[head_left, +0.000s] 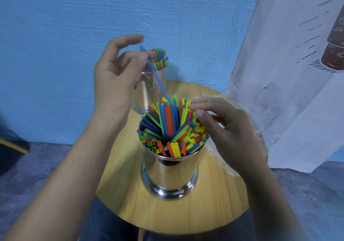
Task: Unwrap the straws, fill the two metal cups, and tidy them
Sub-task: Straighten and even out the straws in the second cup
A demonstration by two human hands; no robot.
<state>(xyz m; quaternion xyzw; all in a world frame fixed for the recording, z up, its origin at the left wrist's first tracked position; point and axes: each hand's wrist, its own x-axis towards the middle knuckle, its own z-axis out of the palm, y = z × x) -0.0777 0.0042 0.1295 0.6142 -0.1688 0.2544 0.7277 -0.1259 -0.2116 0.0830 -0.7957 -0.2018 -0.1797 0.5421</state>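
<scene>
Two shiny metal cups stand on a round wooden table [130, 203]. The near cup [169, 177] is packed with coloured straws [173, 129] that lean in all directions. The far cup [149, 90] holds a smaller bunch of straws [160, 58] at its right side. My left hand [115, 77] is raised above the table and pinches a single blue straw [158, 80], whose lower end reaches down into the near cup's bunch. My right hand [223, 129] touches the straw tips on the right side of the near cup with its fingertips.
A crumpled clear plastic wrapper [247, 110] lies on the table's right edge, under my right hand. A white printed cloth [288, 73] hangs at the right. Behind the table is a blue wall [74, 17]; the floor is grey.
</scene>
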